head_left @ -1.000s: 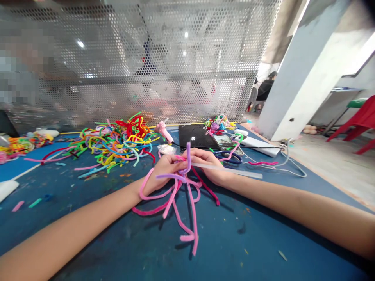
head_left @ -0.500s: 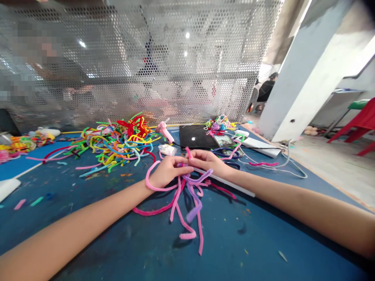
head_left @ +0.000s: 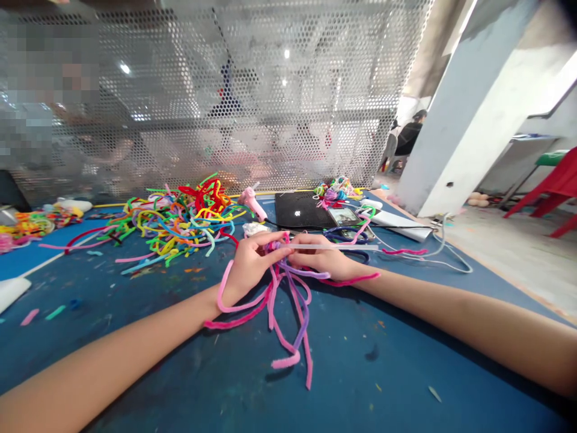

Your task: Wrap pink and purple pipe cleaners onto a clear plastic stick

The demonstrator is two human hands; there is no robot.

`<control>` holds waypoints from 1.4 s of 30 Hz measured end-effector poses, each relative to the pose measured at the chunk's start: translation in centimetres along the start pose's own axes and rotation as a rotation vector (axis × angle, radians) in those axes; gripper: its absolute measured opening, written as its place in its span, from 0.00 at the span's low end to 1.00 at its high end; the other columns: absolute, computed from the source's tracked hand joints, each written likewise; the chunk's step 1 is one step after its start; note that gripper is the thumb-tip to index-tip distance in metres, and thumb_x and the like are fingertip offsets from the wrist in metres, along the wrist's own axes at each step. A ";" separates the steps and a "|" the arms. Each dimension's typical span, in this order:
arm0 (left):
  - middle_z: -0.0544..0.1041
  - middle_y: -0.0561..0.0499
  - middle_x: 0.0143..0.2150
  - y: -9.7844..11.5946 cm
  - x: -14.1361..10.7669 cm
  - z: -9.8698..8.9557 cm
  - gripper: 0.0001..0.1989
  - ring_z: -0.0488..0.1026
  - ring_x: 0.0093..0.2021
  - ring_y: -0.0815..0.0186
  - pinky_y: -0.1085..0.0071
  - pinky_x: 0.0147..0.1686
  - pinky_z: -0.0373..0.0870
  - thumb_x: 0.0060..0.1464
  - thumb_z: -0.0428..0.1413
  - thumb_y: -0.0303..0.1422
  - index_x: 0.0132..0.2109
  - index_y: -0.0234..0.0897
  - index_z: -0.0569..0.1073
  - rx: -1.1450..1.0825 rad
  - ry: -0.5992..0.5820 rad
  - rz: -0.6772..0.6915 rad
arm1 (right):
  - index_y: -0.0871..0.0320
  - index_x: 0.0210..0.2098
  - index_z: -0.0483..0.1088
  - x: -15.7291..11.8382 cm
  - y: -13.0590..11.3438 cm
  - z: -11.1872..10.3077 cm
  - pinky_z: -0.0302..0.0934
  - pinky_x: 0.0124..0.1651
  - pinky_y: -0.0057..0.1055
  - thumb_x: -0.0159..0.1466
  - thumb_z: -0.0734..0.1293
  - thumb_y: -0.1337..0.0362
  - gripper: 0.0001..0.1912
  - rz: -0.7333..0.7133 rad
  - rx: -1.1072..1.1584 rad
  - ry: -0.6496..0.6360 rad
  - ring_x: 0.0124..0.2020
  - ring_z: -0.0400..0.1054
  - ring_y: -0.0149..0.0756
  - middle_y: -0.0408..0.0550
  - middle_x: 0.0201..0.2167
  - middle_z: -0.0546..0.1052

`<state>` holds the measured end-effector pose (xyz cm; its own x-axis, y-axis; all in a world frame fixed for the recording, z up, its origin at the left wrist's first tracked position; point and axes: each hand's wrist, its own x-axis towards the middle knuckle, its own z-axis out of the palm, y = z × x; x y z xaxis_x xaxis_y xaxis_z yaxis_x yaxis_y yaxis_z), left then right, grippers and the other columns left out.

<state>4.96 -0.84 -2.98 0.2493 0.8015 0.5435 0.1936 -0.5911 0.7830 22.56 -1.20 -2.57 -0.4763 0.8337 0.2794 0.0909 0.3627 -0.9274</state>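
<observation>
In front of me is a bundle of pink, magenta and purple pipe cleaners (head_left: 308, 337), its loose ends fanning down over the blue table. My left hand (head_left: 252, 258) is closed in a pinch on the wound top of the bundle, one pink strand looping over its wrist. My right hand (head_left: 318, 252) presses its closed fingers to the same spot from the other side; its fingertips are partly hidden. A translucent white stick (head_left: 338, 246) extends rightward from the wound top, across the right hand. It looks like a glue stick.
A tangled heap of colourful pipe cleaners (head_left: 175, 216) lies at the back left. Behind my hands are a pink glue gun (head_left: 253, 203), a black flat case (head_left: 297, 210) and a phone-like object (head_left: 345, 216). A white power strip (head_left: 401, 225) with cables lies right. Perforated metal panel (head_left: 270, 120) stands behind.
The white stick has swung up from slanting beneath my right hand to lying level across it. The bundle has turned, and its purple and magenta ends have shifted.
</observation>
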 end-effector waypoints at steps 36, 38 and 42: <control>0.73 0.52 0.28 -1.1 0.6 -0.3 0.13 0.69 0.29 0.70 0.74 0.32 0.65 0.49 0.59 0.41 0.29 0.33 0.73 -0.289 -0.116 -0.167 | 0.60 0.31 0.69 -0.2 0.1 0.3 0.64 0.27 0.27 0.53 0.71 0.56 0.14 0.003 0.277 0.142 0.22 0.68 0.27 0.42 0.23 0.74; 0.74 0.51 0.29 -1.1 0.6 -0.3 0.13 0.69 0.29 0.70 0.73 0.32 0.65 0.49 0.60 0.40 0.31 0.33 0.74 -0.281 -0.140 -0.188 | 0.60 0.31 0.69 -0.2 0.0 0.3 0.64 0.27 0.26 0.53 0.71 0.55 0.15 -0.004 0.247 0.152 0.22 0.67 0.27 0.41 0.22 0.73; 0.74 0.52 0.31 -0.7 0.7 -0.2 0.12 0.69 0.29 0.71 0.74 0.32 0.65 0.46 0.62 0.36 0.36 0.33 0.74 -0.241 -0.131 -0.207 | 0.59 0.31 0.69 -0.2 0.0 0.2 0.63 0.26 0.26 0.53 0.71 0.56 0.14 -0.004 0.211 0.173 0.21 0.66 0.27 0.40 0.20 0.72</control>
<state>4.81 0.14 -3.13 0.3508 0.8746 0.3347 0.0272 -0.3668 0.9299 22.44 -1.42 -2.71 -0.3177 0.8979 0.3046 -0.1038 0.2863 -0.9525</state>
